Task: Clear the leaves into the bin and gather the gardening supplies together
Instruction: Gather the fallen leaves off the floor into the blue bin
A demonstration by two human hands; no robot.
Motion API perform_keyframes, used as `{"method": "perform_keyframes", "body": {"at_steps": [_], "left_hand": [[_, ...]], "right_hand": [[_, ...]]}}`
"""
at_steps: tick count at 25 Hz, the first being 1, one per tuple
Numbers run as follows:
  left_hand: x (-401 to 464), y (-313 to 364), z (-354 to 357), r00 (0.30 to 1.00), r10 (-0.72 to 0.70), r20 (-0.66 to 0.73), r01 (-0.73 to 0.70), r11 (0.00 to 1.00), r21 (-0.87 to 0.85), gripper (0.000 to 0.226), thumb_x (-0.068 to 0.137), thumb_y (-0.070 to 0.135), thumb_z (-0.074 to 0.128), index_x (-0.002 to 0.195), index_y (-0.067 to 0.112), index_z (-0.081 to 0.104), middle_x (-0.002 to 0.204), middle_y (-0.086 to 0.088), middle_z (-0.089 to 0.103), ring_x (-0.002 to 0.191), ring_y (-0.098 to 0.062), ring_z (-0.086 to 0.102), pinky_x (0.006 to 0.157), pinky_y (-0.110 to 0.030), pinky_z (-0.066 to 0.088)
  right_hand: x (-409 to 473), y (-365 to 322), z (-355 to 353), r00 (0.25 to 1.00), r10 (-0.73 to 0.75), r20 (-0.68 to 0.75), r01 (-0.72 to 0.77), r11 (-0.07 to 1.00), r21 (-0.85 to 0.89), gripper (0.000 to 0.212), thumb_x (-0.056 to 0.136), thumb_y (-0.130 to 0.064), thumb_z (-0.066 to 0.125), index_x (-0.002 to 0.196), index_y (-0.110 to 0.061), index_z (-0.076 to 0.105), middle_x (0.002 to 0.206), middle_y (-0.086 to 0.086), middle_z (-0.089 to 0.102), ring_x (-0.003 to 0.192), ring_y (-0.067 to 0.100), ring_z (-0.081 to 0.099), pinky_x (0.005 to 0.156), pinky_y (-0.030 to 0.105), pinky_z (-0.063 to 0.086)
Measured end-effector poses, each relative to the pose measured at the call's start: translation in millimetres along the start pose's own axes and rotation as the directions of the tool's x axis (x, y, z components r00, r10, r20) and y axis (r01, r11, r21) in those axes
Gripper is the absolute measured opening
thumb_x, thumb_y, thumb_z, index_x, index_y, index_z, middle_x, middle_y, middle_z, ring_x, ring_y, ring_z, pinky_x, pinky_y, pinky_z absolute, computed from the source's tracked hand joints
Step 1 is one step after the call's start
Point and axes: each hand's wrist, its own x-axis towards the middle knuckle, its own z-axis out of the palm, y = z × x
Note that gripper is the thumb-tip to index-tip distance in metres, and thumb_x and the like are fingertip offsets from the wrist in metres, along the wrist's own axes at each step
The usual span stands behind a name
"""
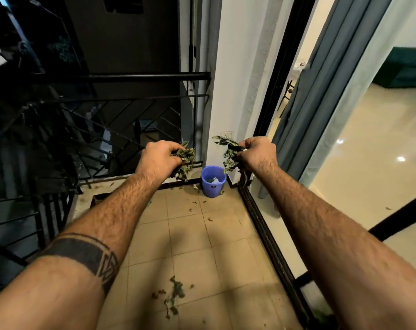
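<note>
Scene: As I watched through the head camera, both arms reached out over a tiled balcony floor [202, 246], beside a black railing [121, 77].
Left hand [158, 158]: its fingers were curled round a clump of dry leaves [185, 160], held in the air.
Right hand [257, 152]: its fingers gripped a second bunch of leaves [228, 151], strands hanging below the fist.
Bin [213, 182]: the blue bucket stood on the floor in the far corner against the white wall [235, 91], seen between the two hands, scraps inside.
Loose leaves [175, 294]: a scatter lay on the near tiles, smaller bits nearer the bin.
Doorway: a grey curtain [321, 103] hung at right.
</note>
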Motion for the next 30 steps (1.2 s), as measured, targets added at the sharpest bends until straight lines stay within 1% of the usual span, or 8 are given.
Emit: {"method": "perform_keyframes", "body": {"at_steps": [5, 8, 13, 18, 21, 23, 26, 30], "left_hand": [[79, 6, 49, 0.998, -0.056, 0.010, 0.056, 0.998, 0.032, 0.032, 0.084, 0.015, 0.076, 0.112, 0.033, 0.076, 0.090, 0.006, 0.075, 0.066, -0.006, 0.070, 0.069, -0.030, 0.063], [136, 4, 81, 0.994, -0.107, 0.018, 0.107, 0.994, 0.021, 0.033, 0.085, 0.015, 0.077, 0.115, 0.030, 0.076, 0.093, 0.004, 0.075, 0.072, -0.009, 0.070, 0.075, -0.032, 0.062], [213, 9, 129, 0.988, -0.144, 0.060, 0.137, 0.984, 0.111, 0.032, 0.083, 0.019, 0.079, 0.114, 0.029, 0.076, 0.082, 0.007, 0.066, 0.068, -0.008, 0.060, 0.072, -0.020, 0.049], [274, 21, 172, 0.978, -0.195, 0.080, 0.189, 0.979, 0.076, 0.029, 0.082, 0.022, 0.082, 0.110, 0.027, 0.077, 0.089, 0.005, 0.075, 0.076, -0.012, 0.069, 0.077, -0.027, 0.059], [302, 27, 204, 0.966, -0.246, 0.074, 0.242, 0.968, 0.061, 0.027, 0.080, 0.023, 0.083, 0.107, 0.027, 0.078, 0.086, 0.007, 0.074, 0.075, -0.010, 0.069, 0.073, -0.024, 0.058], [318, 31, 227, 0.955, -0.291, 0.064, 0.286, 0.956, 0.071, 0.028, 0.080, 0.023, 0.083, 0.107, 0.028, 0.078, 0.086, 0.006, 0.074, 0.076, -0.011, 0.069, 0.072, -0.023, 0.057], [346, 34, 269, 0.934, -0.355, 0.042, 0.353, 0.934, 0.051, 0.030, 0.081, 0.021, 0.082, 0.110, 0.027, 0.077, 0.090, 0.006, 0.076, 0.077, -0.008, 0.069, 0.074, -0.026, 0.060], [388, 15, 325, 0.914, -0.405, 0.035, 0.403, 0.913, 0.057, 0.029, 0.084, 0.021, 0.081, 0.113, 0.026, 0.076, 0.094, 0.007, 0.076, 0.079, -0.006, 0.069, 0.075, -0.026, 0.060]], "right_hand": [[98, 8, 9, 0.997, -0.001, 0.072, 0.002, 1.000, -0.017, 0.026, 0.081, -0.003, 0.077, 0.068, -0.025, 0.070, 0.074, 0.006, 0.076, 0.071, 0.025, 0.076, 0.071, 0.044, 0.065], [160, 13, 18, 0.996, -0.006, 0.087, 0.008, 1.000, -0.024, 0.028, 0.081, -0.004, 0.077, 0.065, -0.026, 0.069, 0.074, 0.007, 0.076, 0.073, 0.026, 0.076, 0.074, 0.044, 0.064], [249, 18, 21, 0.995, 0.037, 0.090, -0.032, 0.998, -0.056, 0.028, 0.081, -0.006, 0.078, 0.067, -0.027, 0.067, 0.077, 0.006, 0.076, 0.072, 0.025, 0.076, 0.074, 0.042, 0.064], [326, 33, 28, 0.991, 0.058, 0.117, -0.054, 0.998, -0.039, 0.023, 0.083, -0.004, 0.078, 0.074, -0.024, 0.071, 0.073, 0.005, 0.075, 0.068, 0.022, 0.076, 0.066, 0.038, 0.065], [369, 48, 38, 0.984, 0.064, 0.163, -0.063, 0.998, -0.011, 0.027, 0.084, -0.002, 0.078, 0.073, -0.025, 0.069, 0.071, 0.003, 0.073, 0.069, 0.023, 0.076, 0.065, 0.038, 0.065], [400, 60, 45, 0.977, 0.056, 0.205, -0.053, 0.998, -0.020, 0.028, 0.081, -0.003, 0.080, 0.070, -0.026, 0.068, 0.066, 0.000, 0.071, 0.063, 0.021, 0.074, 0.066, 0.036, 0.065], [455, 85, 59, 0.959, 0.034, 0.281, -0.027, 0.999, -0.028, 0.021, 0.080, -0.004, 0.082, 0.075, -0.022, 0.073, 0.064, -0.003, 0.070, 0.055, 0.015, 0.067, 0.067, 0.036, 0.065], [521, 131, 93, 0.944, -0.013, 0.329, 0.043, 0.996, -0.084, 0.025, 0.081, -0.008, 0.079, 0.064, -0.025, 0.069, 0.055, -0.007, 0.069, 0.060, 0.013, 0.069, 0.063, 0.032, 0.063]]}}
